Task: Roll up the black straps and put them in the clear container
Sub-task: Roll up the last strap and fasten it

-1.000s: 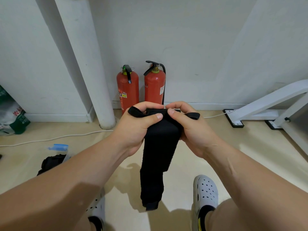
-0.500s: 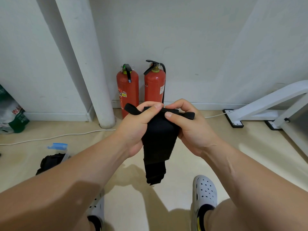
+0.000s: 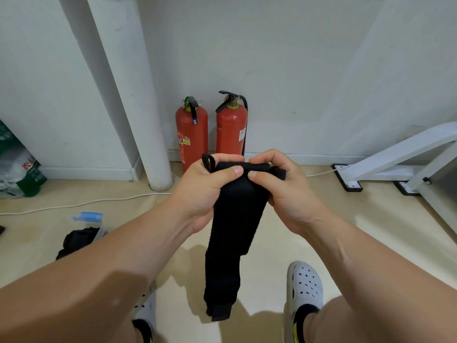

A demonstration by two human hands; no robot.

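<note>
Left hand (image 3: 205,191): fingers curled, thumb pressed across the top, gripping the left end of the strap's rolled part.
Right hand (image 3: 284,194): fingers curled, thumb tip on the roll just beside the left thumb, gripping the right end.
Black strap (image 3: 235,231): wide, matt fabric held in the air in front of the body. Its top end is wound into a tight horizontal roll between both hands. A small loop (image 3: 207,161) stands out at the left end. The rest hangs straight down with slightly fuzzy edges, narrows in a step lower down and ends in a short tab (image 3: 220,313) above the floor (image 3: 371,219), between two white clogs (image 3: 304,285).
Clear container (image 3: 99,231): on the floor to the left, partly hidden by the left forearm, with a blue piece at its top and dark bundles (image 3: 76,240) inside.
Background: two red fire extinguishers (image 3: 191,137) against the wall, a white pipe (image 3: 138,95), a white cable (image 3: 86,201) and a white metal frame (image 3: 395,154) on the right.
</note>
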